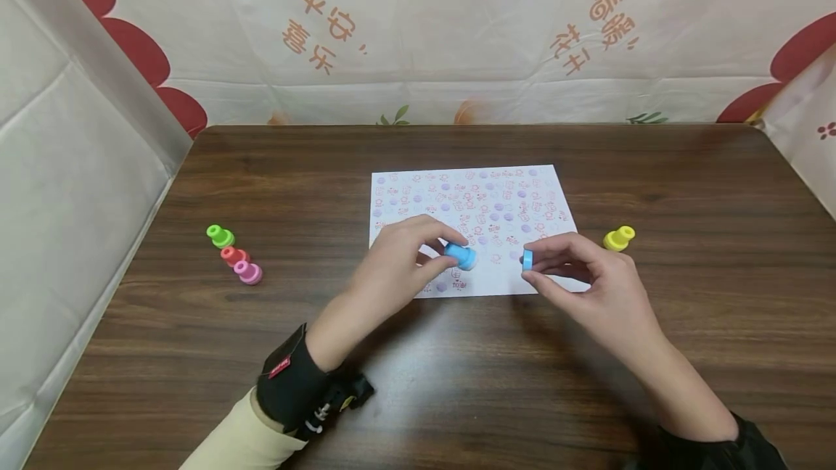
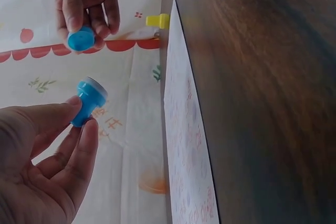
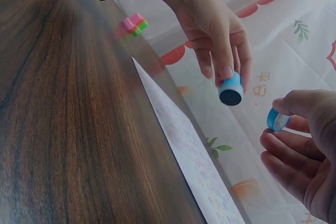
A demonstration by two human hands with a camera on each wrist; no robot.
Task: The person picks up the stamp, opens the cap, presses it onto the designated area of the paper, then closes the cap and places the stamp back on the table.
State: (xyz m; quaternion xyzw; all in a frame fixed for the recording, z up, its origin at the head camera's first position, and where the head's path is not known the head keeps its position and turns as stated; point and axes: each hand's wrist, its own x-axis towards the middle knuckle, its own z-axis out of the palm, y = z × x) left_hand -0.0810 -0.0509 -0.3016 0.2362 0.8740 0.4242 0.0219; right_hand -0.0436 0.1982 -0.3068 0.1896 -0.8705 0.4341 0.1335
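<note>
Between thumb and fingers, my left hand [image 1: 401, 258] pinches a blue stamp [image 1: 461, 256] by its handle, above the paper. Its dark, flat stamping face [image 3: 231, 97] shows uncovered in the right wrist view. A short gap to the right, my right hand [image 1: 591, 274] pinches the small round blue cap [image 1: 527, 260] on its edge between thumb and fingertips. Stamp and cap are apart. Under both hands lies a white sheet of paper [image 1: 392, 201] covered with rows of small red and purple prints.
A yellow stamp [image 1: 618, 238] stands right of the paper. At the left of the brown wooden table [image 1: 294, 180] a green stamp [image 1: 220, 236], a red stamp [image 1: 234, 256] and a pink stamp [image 1: 248, 272] stand in a close row. A printed cloth [image 1: 418, 35] hangs behind the table.
</note>
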